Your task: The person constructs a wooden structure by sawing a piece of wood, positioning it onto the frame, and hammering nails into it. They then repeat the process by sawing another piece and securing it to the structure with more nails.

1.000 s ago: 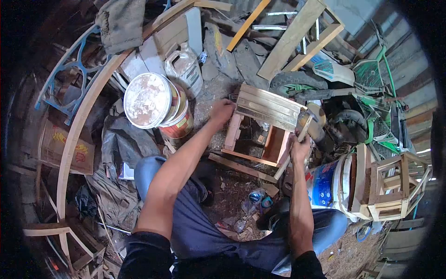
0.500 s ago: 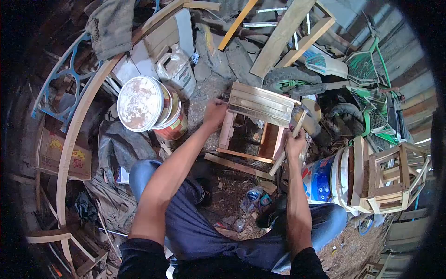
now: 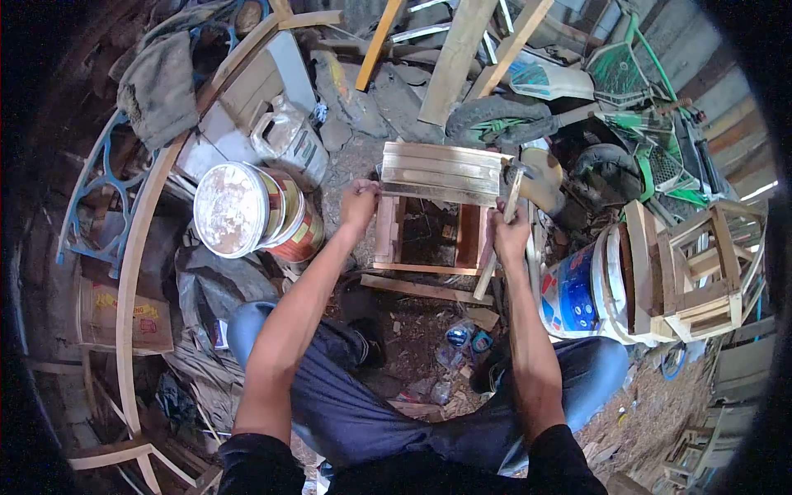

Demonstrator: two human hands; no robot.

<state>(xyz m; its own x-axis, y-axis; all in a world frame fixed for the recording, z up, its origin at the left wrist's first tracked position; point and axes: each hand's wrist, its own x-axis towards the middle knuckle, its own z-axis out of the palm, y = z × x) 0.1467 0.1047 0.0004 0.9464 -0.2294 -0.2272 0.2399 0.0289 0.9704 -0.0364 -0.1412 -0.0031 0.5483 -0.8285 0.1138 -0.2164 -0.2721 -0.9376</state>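
Note:
In front of my knees stands a small wooden box frame [image 3: 441,172], with slats across its far part and an open middle showing the ground. At its left edge is my left hand [image 3: 360,206], closed with the fingertips against the corner of the slats. My right hand [image 3: 510,236] is wrapped round the wooden handle of a hammer [image 3: 513,195], beside the frame's right side. The hammer's head is up at the far right corner of the slats, and its handle end points down toward me. My right fingers partly hide the frame's edge.
Paint buckets [image 3: 232,209] and a white jerrycan [image 3: 289,142] stand to the left. At right lie a blue-and-white bucket [image 3: 571,289], a wooden stool frame [image 3: 701,272] and a green child's bike [image 3: 652,124]. A loose wood strip [image 3: 425,289] lies before the frame.
The view has shifted, so most things sit a little further left. The frame appears turned slightly straighter. Both hands keep their places on the frame and hammer.

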